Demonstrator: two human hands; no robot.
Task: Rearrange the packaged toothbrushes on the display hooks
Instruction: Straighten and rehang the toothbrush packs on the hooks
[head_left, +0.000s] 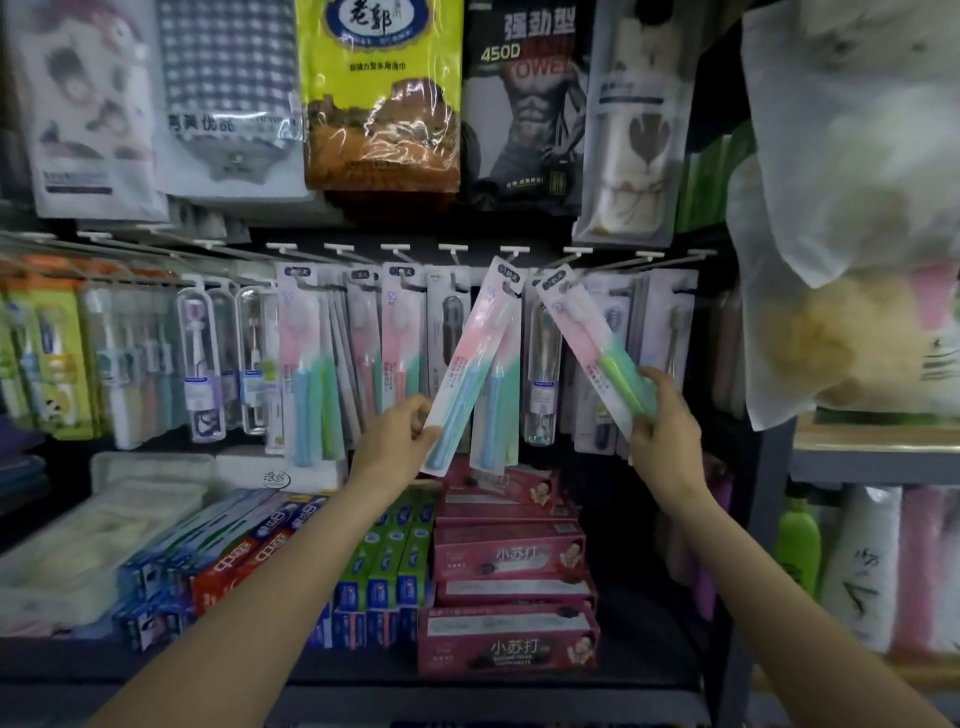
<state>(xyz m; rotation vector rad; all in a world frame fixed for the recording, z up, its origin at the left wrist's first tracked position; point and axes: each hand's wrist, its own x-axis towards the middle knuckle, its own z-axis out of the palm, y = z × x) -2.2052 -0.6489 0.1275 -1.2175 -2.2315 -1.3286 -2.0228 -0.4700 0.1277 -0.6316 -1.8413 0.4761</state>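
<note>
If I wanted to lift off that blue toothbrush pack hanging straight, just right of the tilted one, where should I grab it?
Probably by its bottom end, coming from the front and below. The blue pack hangs with its lower end free above the pink boxes, while its top is crowded among the hooks. The left hand grips its own tilted pack the same way.
</note>
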